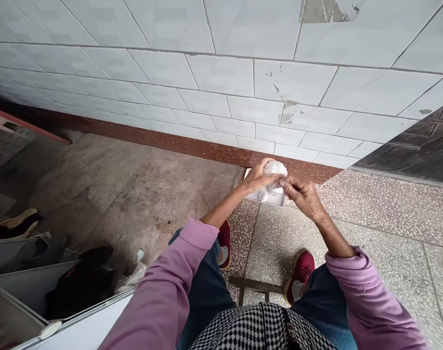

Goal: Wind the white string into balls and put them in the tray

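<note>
No text, label, brand, number or sign can be read, whether on the tiled wall (pixel 221 73), the red shoes (pixel 304 265) or the white tray (pixel 255 195).

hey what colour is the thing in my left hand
White; the thing in your left hand shows best in the head view.

The person is wearing mauve sleeves (pixel 170 282) with turned-back cuffs (pixel 203 234), blue jeans (pixel 209 277), pale socks (pixel 297 289) and red shoes (pixel 304 265); a black-and-white houndstooth garment (pixel 241 330) is covering the waist.
</note>
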